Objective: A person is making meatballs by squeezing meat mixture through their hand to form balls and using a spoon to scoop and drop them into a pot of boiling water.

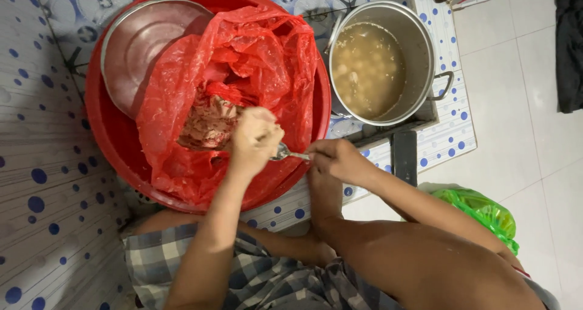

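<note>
two hands meet over a red basin (109,128) lined with a red plastic bag (243,61) holding pale minced meat (209,123). the left hand (254,139) is fisted, its grip closed tight, apparently squeezing a lump of the mince, though the lump itself is hidden inside the fist. the right hand (339,158) pinches a metal spoon (285,153) by the handle, bowl just at the fist, likely placed to scoop what comes out. a steel pot (425,49) of cloudy broth with pale balls sits just beside the basin, handy for dropping. a steel lid (139,49) rests in the basin behind the bag. a green bag (486,210) is partly cut off by the arm.
</note>
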